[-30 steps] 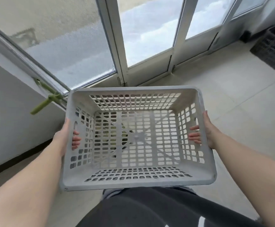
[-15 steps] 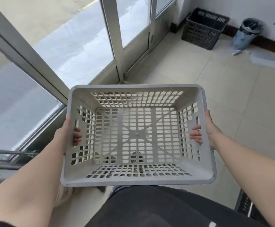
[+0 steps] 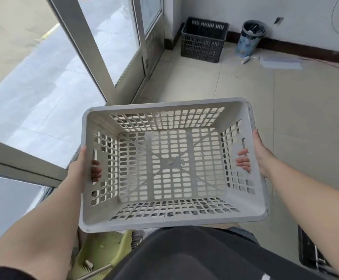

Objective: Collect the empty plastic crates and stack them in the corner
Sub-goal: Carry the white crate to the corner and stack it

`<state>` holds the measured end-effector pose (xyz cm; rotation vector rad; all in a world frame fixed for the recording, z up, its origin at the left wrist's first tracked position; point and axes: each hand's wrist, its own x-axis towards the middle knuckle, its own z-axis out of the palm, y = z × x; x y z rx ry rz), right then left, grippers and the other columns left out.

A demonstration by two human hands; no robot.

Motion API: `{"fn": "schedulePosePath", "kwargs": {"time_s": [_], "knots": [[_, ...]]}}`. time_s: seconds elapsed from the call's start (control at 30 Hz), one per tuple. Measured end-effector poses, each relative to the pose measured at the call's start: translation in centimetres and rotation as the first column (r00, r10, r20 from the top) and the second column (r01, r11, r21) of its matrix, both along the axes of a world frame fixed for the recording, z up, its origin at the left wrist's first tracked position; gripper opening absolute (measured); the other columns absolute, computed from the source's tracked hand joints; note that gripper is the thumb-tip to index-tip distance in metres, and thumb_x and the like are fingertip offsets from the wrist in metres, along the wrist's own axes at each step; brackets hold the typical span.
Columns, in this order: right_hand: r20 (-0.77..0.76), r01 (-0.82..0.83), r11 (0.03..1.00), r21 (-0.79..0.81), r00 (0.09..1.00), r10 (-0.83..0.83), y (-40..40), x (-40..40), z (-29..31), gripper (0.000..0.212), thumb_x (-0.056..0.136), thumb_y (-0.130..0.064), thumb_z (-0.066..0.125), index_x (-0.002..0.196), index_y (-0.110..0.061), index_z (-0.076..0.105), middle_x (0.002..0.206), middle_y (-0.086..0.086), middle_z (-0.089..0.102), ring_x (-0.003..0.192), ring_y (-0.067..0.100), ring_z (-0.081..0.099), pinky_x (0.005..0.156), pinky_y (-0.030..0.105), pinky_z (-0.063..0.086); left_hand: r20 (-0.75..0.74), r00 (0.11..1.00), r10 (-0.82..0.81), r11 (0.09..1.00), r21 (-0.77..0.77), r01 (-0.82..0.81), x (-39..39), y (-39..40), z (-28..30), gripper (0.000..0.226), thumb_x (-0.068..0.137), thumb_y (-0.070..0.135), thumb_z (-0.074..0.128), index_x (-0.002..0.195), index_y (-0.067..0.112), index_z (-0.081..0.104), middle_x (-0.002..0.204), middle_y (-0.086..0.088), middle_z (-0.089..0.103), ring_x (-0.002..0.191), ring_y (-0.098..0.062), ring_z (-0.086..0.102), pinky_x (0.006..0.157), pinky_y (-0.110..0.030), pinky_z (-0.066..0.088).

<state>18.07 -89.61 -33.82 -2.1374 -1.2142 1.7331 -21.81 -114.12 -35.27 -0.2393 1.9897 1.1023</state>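
We see the left hand (image 3: 79, 171) gripping the left side of a grey crate (image 3: 170, 219), its fingers (image 3: 96, 170) curled in through the handle slot so that the tips show inside the wall. The right hand (image 3: 260, 156) does the same on the opposite side, with its fingers (image 3: 243, 159) hooked through the right handle slot. Both hands are clamped on the crate, one on each short side, and it hangs between them in the air just in front of the person's body, its open top facing up. We can see through its slotted bottom to the pale tiled floor (image 3: 245, 83) beneath, and nothing lies inside it.

Below the crate's near edge we see dark clothing (image 3: 184, 253) on the person's body, and to its left a yellow-green dustpan (image 3: 102, 253) on the floor. A dark grated thing (image 3: 310, 253) shows at the lower right, too cut off for us to name.

On the left stand glass doors in pale frames (image 3: 95, 51). Further off, a black crate (image 3: 204, 39) sits on the floor in the corner where the doors meet the white wall (image 3: 215, 7). Near it, to the right, a blue bin (image 3: 249, 38) stands against the wall, with a flat pale sheet (image 3: 281, 62) lying on the tiles just beyond.
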Motion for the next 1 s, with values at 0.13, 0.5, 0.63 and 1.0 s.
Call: {"fn": "schedulePosePath", "kwargs": {"time_s": [0.13, 0.5, 0.63, 1.0], "knots": [[0.003, 0.026, 1.0, -0.012, 1.0, -0.026, 2.9, -1.0, -0.4, 0.104, 0.053, -0.098, 0.024, 0.086, -0.006, 0.06, 0.055, 0.01, 0.066, 0.056, 0.023, 0.064, 0.05, 0.025, 0.044, 0.046, 0.997, -0.065, 0.997, 0.033, 0.064, -1.9, 4.1, -0.3, 0.063, 0.088, 0.07, 0.031, 0.073, 0.009, 0.039, 0.034, -0.001, 0.034, 0.026, -0.015, 0.032, 0.042, -0.02, 0.029], [-0.039, 0.01, 0.998, -0.058, 0.999, -0.012, 17.1, -6.1, -2.2, 0.097, 0.073, -0.09, 0.02, 0.092, -0.002, 0.06, 0.069, 0.017, 0.063, 0.062, 0.026, 0.062, 0.052, 0.027, 0.042, -0.051, 0.999, -0.014, 1.0, -0.026, 0.013, -5.7, 17.6, 0.1, 0.061, 0.083, 0.067, 0.047, 0.075, 0.007, 0.042, 0.034, -0.004, 0.035, 0.03, -0.014, 0.03, 0.048, -0.023, 0.026], [-0.058, -0.007, 0.999, -0.041, 0.998, 0.005, 22.7, -8.5, -1.5, 0.097, 0.072, -0.09, 0.02, 0.089, -0.003, 0.058, 0.064, 0.016, 0.061, 0.059, 0.026, 0.06, 0.052, 0.027, 0.039, -0.078, 0.997, 0.018, 1.0, 0.002, -0.018, -7.7, 22.5, 0.5, 0.064, 0.083, 0.069, 0.046, 0.076, 0.006, 0.044, 0.035, -0.006, 0.037, 0.028, -0.015, 0.032, 0.045, -0.02, 0.029], [-0.026, 0.05, 0.999, -0.001, 0.998, -0.05, 34.9, -13.8, -0.6, 0.093, 0.076, -0.087, 0.024, 0.088, -0.002, 0.058, 0.062, 0.014, 0.056, 0.052, 0.022, 0.054, 0.046, 0.026, 0.032, -0.115, 0.993, -0.01, 0.999, 0.04, 0.015, -14.6, 36.7, 0.0, 0.069, 0.082, 0.072, 0.046, 0.072, 0.003, 0.05, 0.057, -0.016, 0.047, 0.037, -0.022, 0.041, 0.043, -0.024, 0.036]]}}
